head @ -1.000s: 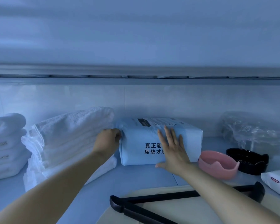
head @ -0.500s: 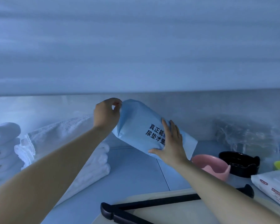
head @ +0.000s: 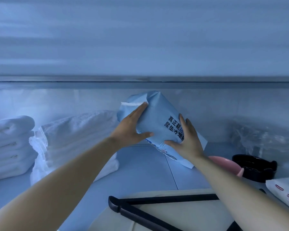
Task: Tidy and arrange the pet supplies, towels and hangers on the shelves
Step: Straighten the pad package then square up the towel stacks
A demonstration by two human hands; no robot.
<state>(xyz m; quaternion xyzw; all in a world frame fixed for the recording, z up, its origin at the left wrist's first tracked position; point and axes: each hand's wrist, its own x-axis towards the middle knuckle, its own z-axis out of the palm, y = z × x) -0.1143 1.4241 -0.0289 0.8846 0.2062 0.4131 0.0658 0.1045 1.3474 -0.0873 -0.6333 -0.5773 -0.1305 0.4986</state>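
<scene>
A pale shelf (head: 140, 165) beneath a blurred upper ledge is seen from above, with 2 bare arms reaching in from the lower edge. At the left, 2 stacks of folded white towels are set side by side: the larger stack (head: 73, 140) nearer the centre, the smaller stack (head: 8, 144) at the frame's edge. Between the larger stack and the bowls at the right, a light blue pack of pet pads (head: 158, 124), printed with black Chinese characters, is held tilted, its upper end leaning left toward the back wall and its lower right corner down near the shelf; whether that corner touches the surface cannot be told. The pack is gripped between both hands. The left hand (head: 132, 129) is spread flat against the pack's left face, fingers pointing up along it and thumb tucked under its lower edge. The right hand (head: 187, 140) is pressed open against the printed front, fingers upward, thumb across the bottom. A black hanger (head: 150, 209) is laid on a cream board (head: 182, 219) at the lower edge. At the right, a crinkled clear plastic bag (head: 260, 139) is pushed against the wall, with a black bowl (head: 255, 167) before it and a pink bowl (head: 227, 165) just beside that, partly hidden by the right wrist. A white wipes packet (head: 285, 192) is cut off by the right edge.
</scene>
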